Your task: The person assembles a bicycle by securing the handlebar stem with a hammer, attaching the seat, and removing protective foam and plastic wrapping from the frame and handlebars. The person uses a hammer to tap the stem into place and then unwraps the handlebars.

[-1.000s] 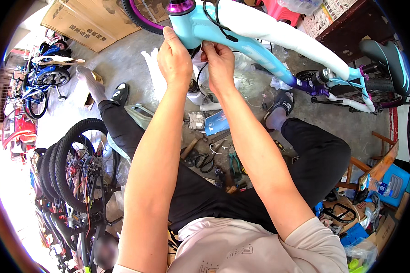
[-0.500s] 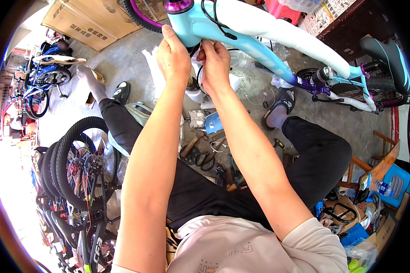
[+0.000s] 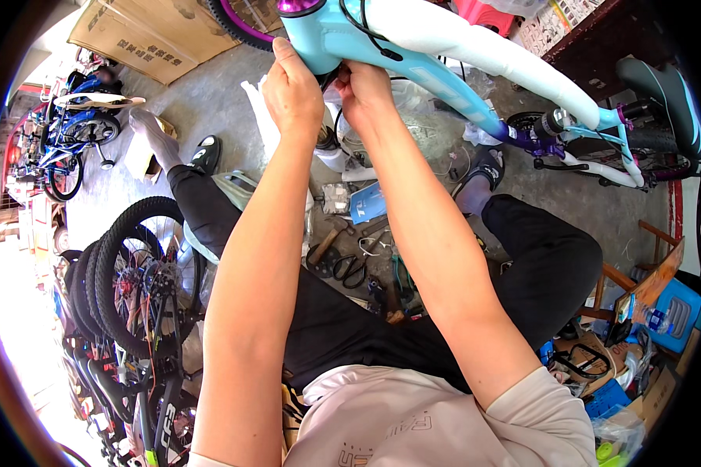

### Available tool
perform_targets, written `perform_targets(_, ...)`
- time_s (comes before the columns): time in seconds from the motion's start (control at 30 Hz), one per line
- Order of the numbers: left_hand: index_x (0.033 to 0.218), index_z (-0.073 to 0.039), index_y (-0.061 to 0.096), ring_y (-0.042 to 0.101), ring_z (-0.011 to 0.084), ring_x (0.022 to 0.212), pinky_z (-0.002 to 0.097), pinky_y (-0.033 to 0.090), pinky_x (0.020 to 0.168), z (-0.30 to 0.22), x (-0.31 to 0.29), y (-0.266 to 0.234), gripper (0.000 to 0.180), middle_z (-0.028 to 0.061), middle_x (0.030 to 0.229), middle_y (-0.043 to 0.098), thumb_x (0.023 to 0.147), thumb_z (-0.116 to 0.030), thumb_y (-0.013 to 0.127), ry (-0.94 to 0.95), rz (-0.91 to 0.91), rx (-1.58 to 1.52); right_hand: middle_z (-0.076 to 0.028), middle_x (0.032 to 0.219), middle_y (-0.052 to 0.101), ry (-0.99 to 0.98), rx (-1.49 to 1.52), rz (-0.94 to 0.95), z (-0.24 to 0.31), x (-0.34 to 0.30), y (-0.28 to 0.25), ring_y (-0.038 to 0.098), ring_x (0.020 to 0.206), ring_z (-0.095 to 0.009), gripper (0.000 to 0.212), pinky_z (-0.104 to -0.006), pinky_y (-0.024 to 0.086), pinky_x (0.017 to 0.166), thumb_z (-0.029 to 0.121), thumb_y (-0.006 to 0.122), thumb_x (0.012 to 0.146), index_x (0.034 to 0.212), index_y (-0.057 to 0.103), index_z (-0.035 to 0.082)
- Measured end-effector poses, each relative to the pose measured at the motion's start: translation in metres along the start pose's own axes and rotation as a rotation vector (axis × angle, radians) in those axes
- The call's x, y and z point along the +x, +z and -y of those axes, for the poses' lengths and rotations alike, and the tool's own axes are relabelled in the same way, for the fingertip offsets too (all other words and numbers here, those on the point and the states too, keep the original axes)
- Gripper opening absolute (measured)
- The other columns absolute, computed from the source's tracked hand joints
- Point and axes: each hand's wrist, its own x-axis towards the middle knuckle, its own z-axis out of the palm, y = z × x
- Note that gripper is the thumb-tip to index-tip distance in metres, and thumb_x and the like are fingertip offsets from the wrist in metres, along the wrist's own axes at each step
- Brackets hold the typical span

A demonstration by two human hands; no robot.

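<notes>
Over at about half past eight, counting from the middle of the floor with twelve straight ahead of the seated person, stand several black tyres [image 3: 100,288]. A blue bicycle [image 3: 93,131] is between nine and ten, and a cardboard box [image 3: 136,43] between ten and eleven.

The left forearm reaches up nearly straight toward half past eleven, and the left hand [image 3: 294,97] is raised with its back toward the person. Its thumb points up toward twelve, close along the near side of the head tube [image 3: 310,47]; the other fingers are out of my sight, so I can't tell whether they grip.

The light-blue bicycle frame [image 3: 436,82] runs from just short of twelve down toward two, its top tube in white wrapping [image 3: 483,48].

At twelve, just beside the left hand, is the right hand [image 3: 368,93], wrist bent slightly inward, fingers curled with their tips tucked beneath the frame. What they pinch, if anything, is hidden from me. The right forearm slants back from there toward five. A black-and-blue saddle [image 3: 664,109] is just past two.
</notes>
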Motion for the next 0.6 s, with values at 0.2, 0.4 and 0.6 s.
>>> perform_targets(0.2,0.099,0.008,0.069,0.064,0.0376,0.096,0.0440,0.046,0.092,0.000,-0.001,-0.002,0.082,0.0259,0.100,0.071,0.106,-0.061,0.026,-0.015,0.039,-0.011,0.001,0.078,0.056,0.060,0.003,0.078,0.005,0.005,-0.008,0.048,0.067,-0.011,0.006,-0.0282,0.039,0.064,0.016,0.067,0.096,0.094,0.062,0.012)
perform_targets(0.4,0.116,-0.001,0.062,0.061,0.0426,0.106,0.0475,0.044,0.095,0.005,-0.002,0.005,0.066,0.0247,0.111,0.067,0.107,-0.055,0.025,0.081,-0.042,0.012,0.005,0.080,0.058,0.154,-0.030,0.146,0.006,0.018,-0.013,0.049,0.068,-0.010,0.012,-0.0283,0.038,0.065,0.023,0.076,0.092,0.093,0.064,0.019)
perform_targets(0.6,0.120,-0.004,0.064,0.059,0.0456,0.115,0.0486,0.043,0.099,0.003,0.000,0.003,0.064,0.0254,0.118,0.068,0.107,-0.053,0.026,0.022,-0.029,0.076,0.003,0.083,0.062,0.029,-0.079,-0.059,-0.005,0.017,0.002,0.052,0.070,-0.009,0.003,-0.0265,0.042,0.062,0.014,0.068,0.096,0.098,0.065,0.015)
